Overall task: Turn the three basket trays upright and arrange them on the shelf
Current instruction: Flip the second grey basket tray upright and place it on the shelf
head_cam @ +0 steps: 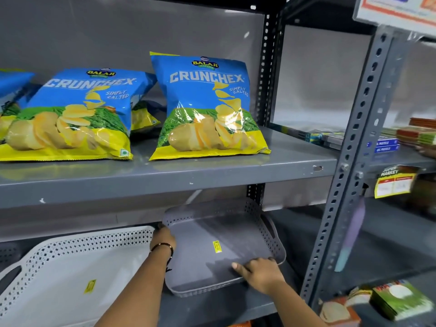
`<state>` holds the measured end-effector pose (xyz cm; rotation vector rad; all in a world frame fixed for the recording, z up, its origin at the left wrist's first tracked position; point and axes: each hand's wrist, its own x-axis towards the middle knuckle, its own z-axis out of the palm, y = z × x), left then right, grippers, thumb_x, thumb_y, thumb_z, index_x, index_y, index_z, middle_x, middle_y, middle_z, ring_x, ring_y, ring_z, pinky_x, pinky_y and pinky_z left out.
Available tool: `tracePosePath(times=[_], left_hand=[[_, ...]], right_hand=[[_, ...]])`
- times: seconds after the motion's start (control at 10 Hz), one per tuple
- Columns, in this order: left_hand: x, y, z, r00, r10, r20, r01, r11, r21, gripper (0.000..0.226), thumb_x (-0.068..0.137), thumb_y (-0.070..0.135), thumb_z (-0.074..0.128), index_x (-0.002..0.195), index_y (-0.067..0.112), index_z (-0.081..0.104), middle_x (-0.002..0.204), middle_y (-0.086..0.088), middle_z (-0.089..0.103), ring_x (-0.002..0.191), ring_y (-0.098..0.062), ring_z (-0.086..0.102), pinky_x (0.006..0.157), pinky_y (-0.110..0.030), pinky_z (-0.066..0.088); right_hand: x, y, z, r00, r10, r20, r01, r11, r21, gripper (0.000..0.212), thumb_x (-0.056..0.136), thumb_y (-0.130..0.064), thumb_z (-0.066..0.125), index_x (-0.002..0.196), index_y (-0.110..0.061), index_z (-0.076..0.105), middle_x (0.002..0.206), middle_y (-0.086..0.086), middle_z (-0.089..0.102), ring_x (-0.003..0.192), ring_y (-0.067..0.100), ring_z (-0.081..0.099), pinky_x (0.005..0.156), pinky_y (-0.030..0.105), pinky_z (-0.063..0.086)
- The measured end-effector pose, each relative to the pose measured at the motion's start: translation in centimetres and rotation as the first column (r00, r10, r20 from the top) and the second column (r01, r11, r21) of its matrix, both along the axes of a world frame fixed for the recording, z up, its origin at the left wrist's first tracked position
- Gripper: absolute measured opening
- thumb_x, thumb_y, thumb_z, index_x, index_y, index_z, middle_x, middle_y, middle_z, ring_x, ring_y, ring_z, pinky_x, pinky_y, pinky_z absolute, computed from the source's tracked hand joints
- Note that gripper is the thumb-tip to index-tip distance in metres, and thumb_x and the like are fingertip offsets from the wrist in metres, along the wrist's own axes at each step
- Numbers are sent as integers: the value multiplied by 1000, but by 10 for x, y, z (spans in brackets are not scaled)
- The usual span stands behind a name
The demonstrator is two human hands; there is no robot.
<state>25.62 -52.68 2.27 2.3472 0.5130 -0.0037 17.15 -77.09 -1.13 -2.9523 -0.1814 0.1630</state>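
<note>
**Grey tray in both hands on the lower shelf**

Both hands are on the grey tray (219,246), which sits open side up on the lower shelf (219,308), just right of the white tray (70,267). The left hand (164,239) curls over the far-left rim; the right hand (259,272) clamps the near-right corner, thumb inside. Its long axis runs skewed, front-left to back-right. I'd say squaring it means swinging that right corner round. A third tray? Can't be sure.
</note>
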Motion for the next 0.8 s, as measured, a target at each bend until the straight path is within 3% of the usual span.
tracePosePath(times=[0.1,0.2,0.3,0.4,0.5,0.6,0.7,0.8], left_hand=[[-22,-8,5,998,-33,-50,39,991,128,37,94,5,44,131,-3,47,135,-24,49,124,-36,50,104,-39,43],[-29,-13,3,994,-82,-78,98,970,224,39,92,7,46,131,3,47,141,-22,39,127,-36,44,106,-39,42],[-42,-19,-9,972,-217,-91,236,906,352,45,92,12,46,137,17,44,155,-15,18,140,-37,22,114,-39,34],[-49,-21,-18,953,-292,-77,298,866,401,43,93,27,50,136,27,47,158,-6,17,146,-34,9,121,-41,20],[-65,-25,-30,897,-440,41,388,830,402,35,92,39,53,124,28,60,154,1,31,147,-20,15,122,-38,12],[-75,-26,-33,848,-525,71,474,811,343,35,93,44,49,120,26,64,144,5,46,140,-14,31,120,-36,20],[-91,-27,-29,828,-560,35,515,783,350,52,91,57,40,127,25,58,138,8,53,131,-11,44,119,-40,22],[-99,-23,-29,853,-522,-3,477,776,413,67,86,66,32,135,24,50,144,6,47,136,-13,39,122,-40,15]], right_hand=[[-5,2,2,1000,4,14,-3,999,-35,106,37,-88,-28,55,-16,47,60,1,46,86,27,61,94,40,37],[-6,3,-3,998,-14,60,15,1000,-21,110,38,-87,-30,55,-14,51,62,1,49,88,27,63,92,38,37],[-10,6,-3,995,-10,95,9,1000,19,97,39,-85,-32,45,-17,36,50,-3,39,78,25,59,90,37,36],[-11,6,-3,996,18,89,-21,999,31,92,41,-86,-29,45,-18,34,49,-5,37,68,20,49,91,37,36],[-11,0,4,997,44,64,-48,997,56,78,53,-85,-13,46,-22,32,49,-4,38,54,10,41,79,33,36],[-12,-4,9,998,16,61,-22,995,96,71,64,-84,0,51,-27,41,57,-7,46,60,9,46,68,29,36],[-3,-21,7,963,-190,193,162,975,154,31,92,-37,46,110,-17,62,121,5,59,116,25,49,95,39,43],[2,-32,9,906,-419,64,394,888,238,54,88,-13,51,139,-7,35,149,14,30,136,33,30,112,44,32]])
